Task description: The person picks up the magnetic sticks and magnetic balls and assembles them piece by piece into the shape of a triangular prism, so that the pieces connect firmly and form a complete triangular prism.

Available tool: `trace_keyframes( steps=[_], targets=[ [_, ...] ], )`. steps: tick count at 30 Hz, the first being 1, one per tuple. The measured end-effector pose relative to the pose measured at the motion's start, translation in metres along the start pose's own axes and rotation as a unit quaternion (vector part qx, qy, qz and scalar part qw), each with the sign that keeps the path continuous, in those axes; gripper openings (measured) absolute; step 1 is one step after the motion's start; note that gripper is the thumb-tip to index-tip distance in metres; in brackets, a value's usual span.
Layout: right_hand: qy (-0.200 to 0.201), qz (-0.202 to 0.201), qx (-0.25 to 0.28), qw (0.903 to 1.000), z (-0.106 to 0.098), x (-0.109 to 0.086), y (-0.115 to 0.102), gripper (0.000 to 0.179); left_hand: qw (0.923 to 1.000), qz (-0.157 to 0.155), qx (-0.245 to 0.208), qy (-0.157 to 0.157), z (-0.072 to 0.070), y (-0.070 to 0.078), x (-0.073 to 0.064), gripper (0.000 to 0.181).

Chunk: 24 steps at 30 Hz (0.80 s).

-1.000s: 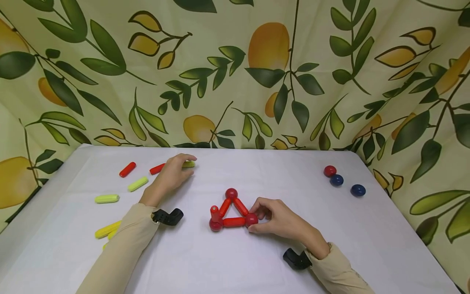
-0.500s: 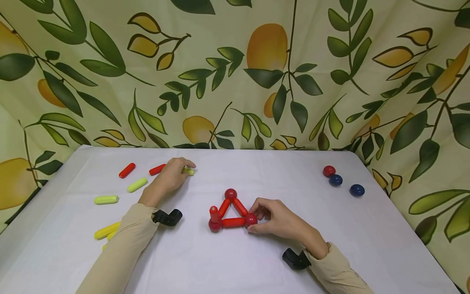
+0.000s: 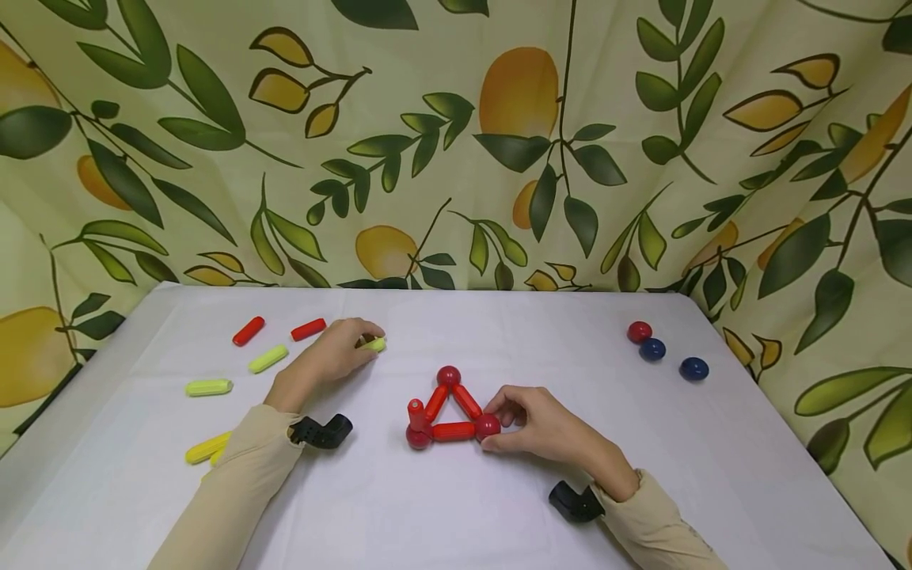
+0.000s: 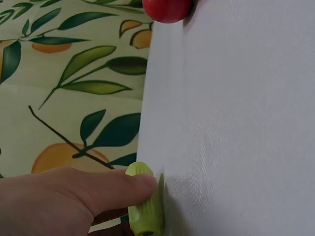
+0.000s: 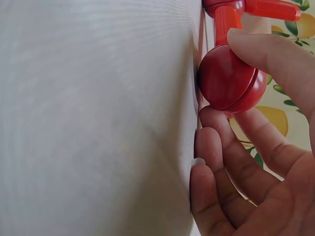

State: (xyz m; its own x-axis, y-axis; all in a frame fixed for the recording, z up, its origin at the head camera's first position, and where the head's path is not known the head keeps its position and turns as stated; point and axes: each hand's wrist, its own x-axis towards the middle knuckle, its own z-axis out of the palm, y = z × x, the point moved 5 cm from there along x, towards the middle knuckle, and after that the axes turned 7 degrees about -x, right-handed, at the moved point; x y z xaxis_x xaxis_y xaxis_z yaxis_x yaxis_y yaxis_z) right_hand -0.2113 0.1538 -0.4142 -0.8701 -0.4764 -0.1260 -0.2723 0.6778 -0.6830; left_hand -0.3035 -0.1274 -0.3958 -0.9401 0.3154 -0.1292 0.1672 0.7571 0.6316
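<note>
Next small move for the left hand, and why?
Probably carry the light green rod toward the red triangle: the left hand already pinches that rod, well apart from the triangle, whose near-right ball the right hand holds.

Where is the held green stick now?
In the head view, the green stick is left of centre, pinched in the left hand, between a loose red stick and the red triangle.
</note>
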Motion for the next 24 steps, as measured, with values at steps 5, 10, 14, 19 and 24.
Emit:
trace_keyframes(
  steps=[5, 10, 14, 19, 24],
  targets=[
    [-0.004, 0.007, 0.000, 1.0000, 0.001, 0.000, 0.002, 0.031, 0.9981, 0.057, -0.016, 0.014, 0.003, 0.011, -0.005, 0.036],
    [-0.008, 0.005, 0.005, 0.9999, 0.000, 0.001, 0.004, 0.032, 0.9914, 0.115, -0.059, 0.021, 0.005, 0.026, -0.012, 0.031],
    [-0.008, -0.002, 0.006, 0.9999, 0.000, 0.001, 0.006, 0.034, 0.9860, 0.135, -0.096, 0.022, 0.007, 0.039, -0.018, 0.030],
    [-0.008, -0.019, 0.003, 0.9998, -0.002, 0.000, 0.006, 0.035, 0.9790, 0.156, -0.131, 0.016, 0.009, 0.055, -0.025, 0.030],
    [-0.007, -0.032, 0.004, 0.9994, -0.004, 0.000, 0.008, 0.036, 0.9711, 0.168, -0.170, 0.007, 0.012, 0.069, -0.030, 0.028]
  ],
)
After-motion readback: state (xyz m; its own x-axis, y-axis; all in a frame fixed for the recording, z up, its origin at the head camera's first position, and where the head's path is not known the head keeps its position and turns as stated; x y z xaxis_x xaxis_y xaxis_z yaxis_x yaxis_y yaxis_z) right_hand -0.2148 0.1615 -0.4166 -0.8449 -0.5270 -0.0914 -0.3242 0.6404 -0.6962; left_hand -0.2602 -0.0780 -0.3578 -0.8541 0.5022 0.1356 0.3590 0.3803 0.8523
